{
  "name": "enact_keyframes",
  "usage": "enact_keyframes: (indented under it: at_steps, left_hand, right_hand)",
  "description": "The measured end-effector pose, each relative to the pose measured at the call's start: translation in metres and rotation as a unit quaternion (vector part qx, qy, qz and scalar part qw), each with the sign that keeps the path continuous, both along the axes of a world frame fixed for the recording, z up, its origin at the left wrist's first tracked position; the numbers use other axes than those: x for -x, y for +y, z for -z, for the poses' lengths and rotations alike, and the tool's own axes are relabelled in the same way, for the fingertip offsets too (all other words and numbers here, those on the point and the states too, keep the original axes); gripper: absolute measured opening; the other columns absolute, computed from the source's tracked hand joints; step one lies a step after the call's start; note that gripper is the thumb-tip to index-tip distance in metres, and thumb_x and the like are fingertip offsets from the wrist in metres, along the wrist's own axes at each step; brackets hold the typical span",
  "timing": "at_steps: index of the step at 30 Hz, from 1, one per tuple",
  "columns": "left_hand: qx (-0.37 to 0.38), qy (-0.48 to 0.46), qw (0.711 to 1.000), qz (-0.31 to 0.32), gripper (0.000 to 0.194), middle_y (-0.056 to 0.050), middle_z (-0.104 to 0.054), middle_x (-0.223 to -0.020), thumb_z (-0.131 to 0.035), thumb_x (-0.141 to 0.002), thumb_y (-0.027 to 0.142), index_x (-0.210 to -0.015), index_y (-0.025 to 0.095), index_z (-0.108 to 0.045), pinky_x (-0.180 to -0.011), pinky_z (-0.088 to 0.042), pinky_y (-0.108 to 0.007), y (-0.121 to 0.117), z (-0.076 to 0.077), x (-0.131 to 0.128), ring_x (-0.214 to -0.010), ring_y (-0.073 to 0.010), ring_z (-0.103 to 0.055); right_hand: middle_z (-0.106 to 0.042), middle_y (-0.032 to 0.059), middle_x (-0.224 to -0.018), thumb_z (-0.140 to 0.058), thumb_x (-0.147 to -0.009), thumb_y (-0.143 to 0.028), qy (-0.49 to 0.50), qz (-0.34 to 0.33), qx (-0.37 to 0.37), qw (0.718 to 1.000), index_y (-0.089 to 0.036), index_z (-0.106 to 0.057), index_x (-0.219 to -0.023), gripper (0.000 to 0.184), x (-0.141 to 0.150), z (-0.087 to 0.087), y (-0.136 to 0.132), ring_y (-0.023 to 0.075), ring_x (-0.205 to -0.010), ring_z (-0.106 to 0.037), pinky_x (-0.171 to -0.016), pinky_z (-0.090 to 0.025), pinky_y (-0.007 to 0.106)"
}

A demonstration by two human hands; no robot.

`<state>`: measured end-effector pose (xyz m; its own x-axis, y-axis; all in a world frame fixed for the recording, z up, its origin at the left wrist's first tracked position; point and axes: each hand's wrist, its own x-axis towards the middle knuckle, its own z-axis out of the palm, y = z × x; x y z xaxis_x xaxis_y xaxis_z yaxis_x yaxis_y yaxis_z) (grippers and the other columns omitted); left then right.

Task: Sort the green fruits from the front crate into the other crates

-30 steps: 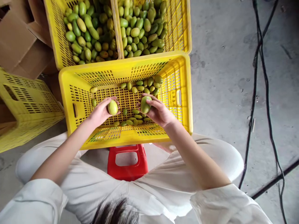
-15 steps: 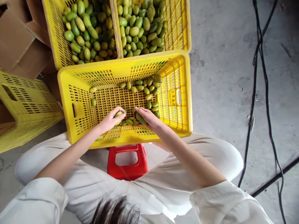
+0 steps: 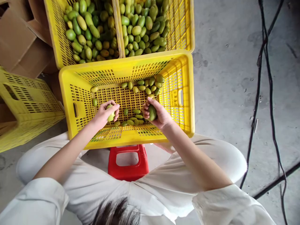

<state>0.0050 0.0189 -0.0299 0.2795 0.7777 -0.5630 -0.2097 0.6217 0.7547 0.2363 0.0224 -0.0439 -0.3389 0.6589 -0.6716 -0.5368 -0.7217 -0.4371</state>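
Observation:
My left hand point(image 3: 105, 114) is closed round a pale green mango point(image 3: 110, 116), over the left part of the near yellow crate point(image 3: 126, 142). A darker green mango point(image 3: 152, 112) sits in my right hand point(image 3: 160, 114), fingers curled about it, over the crate's right part. Between my hands, several small mangoes point(image 3: 130, 122) lie along the near side of the crate floor. Another small group point(image 3: 152, 82) is in the far right corner. Two more, one yellowish point(image 3: 94, 89) and one green point(image 3: 94, 102), rest by the left wall.
Beyond stand two yellow crates of green and yellowish mangoes, one left point(image 3: 88, 53) and one right point(image 3: 136, 30). Another yellow crate point(image 3: 30, 106) and cardboard boxes point(image 3: 18, 40) are at the left. A red stool point(image 3: 128, 170) is below. Black cables point(image 3: 269, 75) cross the floor at right.
My hands have moved apart: the left one to the left, the right one to the right and slightly up, each with a mango in it. Small mangoes between them now show more fully.

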Motion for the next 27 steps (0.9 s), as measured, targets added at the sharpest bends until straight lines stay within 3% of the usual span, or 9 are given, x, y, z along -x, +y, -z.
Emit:
enact_keyframes:
  at_steps: [4, 7, 11, 14, 17, 21, 24, 27]
  left_hand:
    - [0.01, 0.078, 0.997, 0.013, 0.041, 0.002, -0.051, -0.049, -0.071, -0.079, 0.049, -0.059, 0.017, -0.056, -0.035, -0.036, -0.022, -0.012, 0.006, -0.009, -0.037, -0.0088, -0.048]
    - [0.051, 0.084, 0.995, 0.008, 0.054, 0.0, -0.05, -0.046, -0.058, -0.084, 0.063, -0.056, 0.017, -0.056, -0.034, -0.035, -0.023, -0.012, 0.009, -0.007, -0.036, -0.0101, -0.048]
    - [0.109, 0.028, 0.993, -0.022, 0.061, -0.006, -0.058, -0.056, -0.041, -0.089, 0.067, -0.065, 0.015, -0.062, -0.045, -0.046, -0.028, -0.002, 0.011, -0.001, -0.049, -0.0157, -0.059]
    - [0.103, -0.023, 0.993, -0.052, 0.036, -0.009, -0.068, -0.075, -0.053, -0.089, 0.046, -0.081, 0.015, -0.067, -0.067, -0.055, -0.032, 0.005, 0.009, 0.003, -0.076, -0.021, -0.068]
    - [0.072, -0.035, 0.995, -0.051, 0.018, -0.008, -0.068, -0.079, -0.067, -0.081, 0.034, -0.083, 0.017, -0.065, -0.074, -0.056, -0.032, 0.007, 0.003, 0.003, -0.085, -0.0219, -0.069]
    - [0.084, -0.055, 0.994, -0.038, 0.027, 0.0, -0.061, -0.072, -0.075, -0.072, 0.036, -0.082, 0.02, -0.056, -0.058, -0.054, -0.028, 0.005, -0.005, 0.001, -0.068, -0.0163, -0.066]
    - [0.096, -0.046, 0.994, -0.009, 0.03, 0.002, -0.059, -0.07, -0.074, -0.071, 0.04, -0.083, 0.02, -0.055, -0.039, -0.04, -0.02, 0.001, -0.005, -0.004, -0.051, -0.0113, -0.057]
    - [0.1, 0.008, 0.995, -0.005, 0.028, 0.001, -0.056, -0.064, -0.067, -0.076, 0.043, -0.076, 0.017, -0.057, -0.032, -0.03, -0.019, -0.007, 0.001, -0.009, -0.042, -0.0085, -0.05]
  right_hand:
    - [-0.048, -0.0025, -0.048, -0.07, -0.079, -0.052, -0.007, -0.107, 0.011, 0.994, -0.02, -0.047, -0.056, 0.046, 0.013, 0.003, -0.015, 0.0097, -0.037, -0.042, -0.033, -0.031, 0.023]
    - [-0.05, -0.0009, -0.047, -0.066, -0.08, -0.058, -0.015, -0.127, -0.015, 0.992, -0.019, -0.05, -0.054, 0.05, 0.017, 0.001, -0.016, 0.0103, -0.037, -0.045, -0.035, -0.033, 0.023]
    - [-0.059, 0.0013, -0.059, -0.059, -0.085, -0.057, -0.022, -0.066, -0.027, 0.997, -0.019, -0.058, -0.067, 0.042, 0.008, -0.005, -0.003, 0.0128, -0.05, -0.055, -0.045, -0.046, 0.025]
    - [-0.064, 0.0002, -0.072, -0.065, -0.084, -0.04, -0.034, 0.004, -0.037, 0.999, -0.022, -0.062, -0.086, 0.018, -0.004, -0.011, 0.01, 0.0145, -0.066, -0.063, -0.062, -0.055, 0.027]
    - [-0.064, -0.002, -0.077, -0.074, -0.075, -0.024, -0.067, 0.036, -0.059, 0.995, -0.023, -0.061, -0.092, 0.021, -0.014, -0.016, 0.016, 0.0141, -0.073, -0.065, -0.069, -0.057, 0.028]
    - [-0.055, -0.0054, -0.061, -0.081, -0.072, -0.03, -0.053, 0.005, -0.053, 0.997, -0.021, -0.056, -0.075, 0.027, -0.013, -0.017, 0.012, 0.0102, -0.056, -0.056, -0.062, -0.057, 0.027]
    - [-0.045, -0.0054, -0.046, -0.075, -0.077, -0.052, -0.032, -0.078, -0.021, 0.996, -0.02, -0.052, -0.061, 0.043, -0.001, -0.01, 0.0, 0.0089, -0.041, -0.044, -0.044, -0.05, 0.025]
    - [-0.047, -0.0017, -0.042, -0.069, -0.078, -0.062, -0.048, -0.145, 0.004, 0.988, -0.019, -0.052, -0.054, 0.052, 0.014, -0.001, -0.013, 0.0107, -0.037, -0.044, -0.037, -0.044, 0.025]
